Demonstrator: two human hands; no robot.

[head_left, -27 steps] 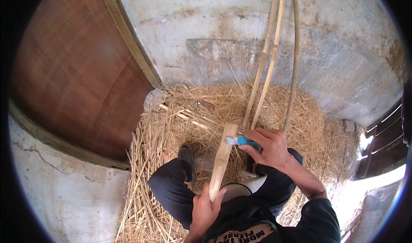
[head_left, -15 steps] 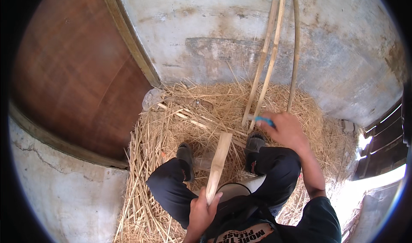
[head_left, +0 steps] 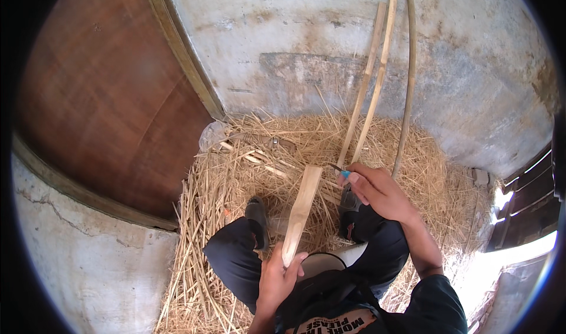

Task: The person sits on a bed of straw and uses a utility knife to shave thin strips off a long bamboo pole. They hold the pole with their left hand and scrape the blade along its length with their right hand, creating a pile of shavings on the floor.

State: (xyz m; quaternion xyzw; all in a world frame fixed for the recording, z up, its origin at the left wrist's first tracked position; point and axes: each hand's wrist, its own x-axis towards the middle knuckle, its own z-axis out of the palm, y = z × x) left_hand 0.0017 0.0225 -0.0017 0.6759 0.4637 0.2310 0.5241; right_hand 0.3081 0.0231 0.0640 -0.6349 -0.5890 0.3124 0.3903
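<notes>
A flat, pale wooden slat rises from my left hand, which grips its tapered lower end with the thumb along the wood. My right hand is closed round a small knife with a bright blue handle. Its short dark blade points left toward the upper end of the slat, and a narrow gap seems to lie between them. Most of the handle is hidden by my fingers. The slat slants up between my knees, its broad squared end above my shoes.
Straw and shavings cover the floor around my feet. Two pale wooden strips and a darker stick lean on the grey wall. A brown door panel stands at left. A curved sheath-like object lies on the straw.
My right hand has come down slightly, and the knife blade now shows plainly near the slat's upper end. The slat's upper end has risen a little in my left hand.
</notes>
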